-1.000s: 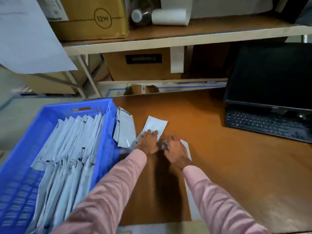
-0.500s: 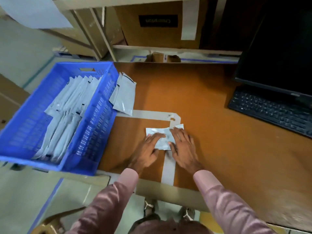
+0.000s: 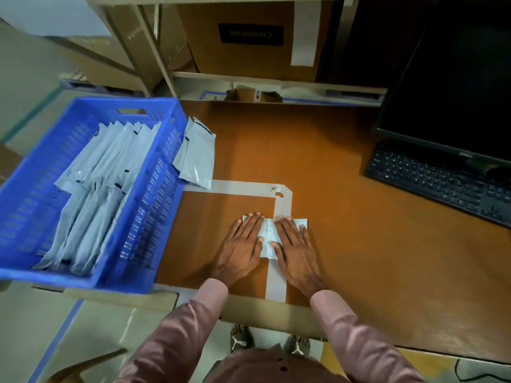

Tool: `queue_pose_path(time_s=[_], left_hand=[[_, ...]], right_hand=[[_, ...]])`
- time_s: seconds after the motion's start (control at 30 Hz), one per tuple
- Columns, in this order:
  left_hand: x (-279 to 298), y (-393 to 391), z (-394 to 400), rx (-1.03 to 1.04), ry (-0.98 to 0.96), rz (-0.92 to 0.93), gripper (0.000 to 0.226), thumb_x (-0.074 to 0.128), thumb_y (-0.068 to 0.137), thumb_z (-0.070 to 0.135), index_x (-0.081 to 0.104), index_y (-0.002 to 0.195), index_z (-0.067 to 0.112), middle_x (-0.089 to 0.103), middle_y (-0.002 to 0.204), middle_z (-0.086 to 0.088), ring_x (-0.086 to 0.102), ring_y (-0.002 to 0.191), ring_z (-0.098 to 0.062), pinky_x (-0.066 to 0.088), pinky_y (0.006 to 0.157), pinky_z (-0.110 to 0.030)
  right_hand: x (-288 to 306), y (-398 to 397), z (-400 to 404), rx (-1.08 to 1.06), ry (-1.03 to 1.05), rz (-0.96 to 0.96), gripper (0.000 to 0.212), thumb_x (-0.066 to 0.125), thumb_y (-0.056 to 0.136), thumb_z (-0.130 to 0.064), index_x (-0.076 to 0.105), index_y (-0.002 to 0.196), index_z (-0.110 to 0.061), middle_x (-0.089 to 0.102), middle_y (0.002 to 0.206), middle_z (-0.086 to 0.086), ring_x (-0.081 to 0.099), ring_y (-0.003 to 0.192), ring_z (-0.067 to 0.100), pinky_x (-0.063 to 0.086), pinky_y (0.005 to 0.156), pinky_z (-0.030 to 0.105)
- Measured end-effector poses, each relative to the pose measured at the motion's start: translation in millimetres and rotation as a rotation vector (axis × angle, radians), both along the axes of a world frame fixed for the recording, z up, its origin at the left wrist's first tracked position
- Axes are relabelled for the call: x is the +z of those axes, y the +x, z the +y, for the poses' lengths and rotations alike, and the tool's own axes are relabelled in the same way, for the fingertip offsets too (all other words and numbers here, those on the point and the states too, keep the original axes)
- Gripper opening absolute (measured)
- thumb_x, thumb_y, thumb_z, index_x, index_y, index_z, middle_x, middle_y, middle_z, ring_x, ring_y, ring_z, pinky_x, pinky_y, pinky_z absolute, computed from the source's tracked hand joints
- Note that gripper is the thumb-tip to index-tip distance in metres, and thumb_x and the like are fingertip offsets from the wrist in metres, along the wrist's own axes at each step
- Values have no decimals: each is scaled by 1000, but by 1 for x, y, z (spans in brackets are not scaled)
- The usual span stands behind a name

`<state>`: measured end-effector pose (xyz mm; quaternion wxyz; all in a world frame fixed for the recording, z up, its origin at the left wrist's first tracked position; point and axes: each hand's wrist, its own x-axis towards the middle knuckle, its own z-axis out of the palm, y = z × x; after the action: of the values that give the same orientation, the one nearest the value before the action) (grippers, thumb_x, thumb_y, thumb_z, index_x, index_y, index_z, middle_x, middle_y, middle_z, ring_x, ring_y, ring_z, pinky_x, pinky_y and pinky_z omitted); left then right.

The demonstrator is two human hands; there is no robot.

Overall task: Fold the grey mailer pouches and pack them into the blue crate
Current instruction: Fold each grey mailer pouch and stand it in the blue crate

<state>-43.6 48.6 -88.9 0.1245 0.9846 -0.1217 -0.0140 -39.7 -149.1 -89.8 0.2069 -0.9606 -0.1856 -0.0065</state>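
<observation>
A grey mailer pouch (image 3: 267, 239) lies flat on the brown table, over a strip of pale tape. My left hand (image 3: 243, 244) presses its left half with straight fingers. My right hand (image 3: 294, 244) presses its right half the same way. Only the pouch's middle strip and its right corner show between and beside the hands. The blue crate (image 3: 154, 189) stands at the left and overhangs the table edge. It holds several folded grey pouches (image 3: 94, 189) in rows. A small stack of unfolded pouches (image 3: 197, 154) leans against the crate's right wall.
A black keyboard (image 3: 442, 181) and a dark monitor (image 3: 453, 87) stand at the right. Cardboard boxes (image 3: 243, 37) sit on a shelf behind the table. Pale tape (image 3: 276, 283) marks a rectangle on the table (image 3: 359, 258). My sandalled feet show below the table's front edge.
The camera tilted down. My hands drew the pouch toward me, then spread apart and flattened on it, side by side.
</observation>
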Motion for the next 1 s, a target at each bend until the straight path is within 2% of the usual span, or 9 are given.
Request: queue_pose_path(time_s=[0.07, 0.17, 0.27, 0.7, 0.87, 1.0], left_hand=[[-1, 2, 0, 5, -41, 15, 58, 22, 112, 39, 15, 166, 19, 16, 172, 2, 5, 160, -11, 13, 129, -44], [-1, 4, -3, 14, -32, 30, 59, 13, 112, 45, 8, 167, 22, 10, 173, 5, 0, 159, -10, 9, 130, -43], [1, 6, -3, 1, -34, 43, 60, 14, 112, 45, 3, 167, 23, 4, 174, 5, -4, 159, -10, 7, 131, -42], [3, 11, -3, -26, 20, 112, 61, 16, 112, 44, 0, 166, 21, 0, 174, 3, -8, 160, -13, 7, 130, -46], [2, 13, -3, -27, 16, 110, 62, 19, 112, 43, 3, 166, 19, 2, 174, 2, -6, 160, -13, 8, 130, -46], [3, 12, -3, -23, 0, 95, 60, 16, 112, 43, 4, 167, 20, 3, 174, 3, -5, 160, -12, 8, 130, -45]], right_hand=[[-1, -1, 1, -17, -11, 4, 57, 26, 112, -43, 28, 163, -18, 27, 169, -1, 13, 159, 14, 16, 128, 45], [-2, 3, 2, -29, -35, 24, 58, 20, 113, -45, 22, 165, -20, 20, 171, -3, 7, 160, 13, 12, 129, 43], [-1, 4, 4, -36, -44, 44, 58, 21, 112, -44, 18, 166, -22, 16, 172, -4, 5, 160, 12, 8, 130, 43], [4, 8, 5, -61, -91, 75, 60, 34, 110, -38, 19, 165, -23, 17, 172, -6, 9, 159, 13, 13, 129, 46], [1, 10, 6, -45, -106, 78, 59, 30, 110, -39, 17, 166, -22, 16, 172, -5, 7, 160, 13, 6, 130, 42], [2, 10, 5, -23, -88, 106, 58, 17, 111, -42, 14, 166, -23, 14, 173, -7, 5, 160, 11, 5, 130, 41]])
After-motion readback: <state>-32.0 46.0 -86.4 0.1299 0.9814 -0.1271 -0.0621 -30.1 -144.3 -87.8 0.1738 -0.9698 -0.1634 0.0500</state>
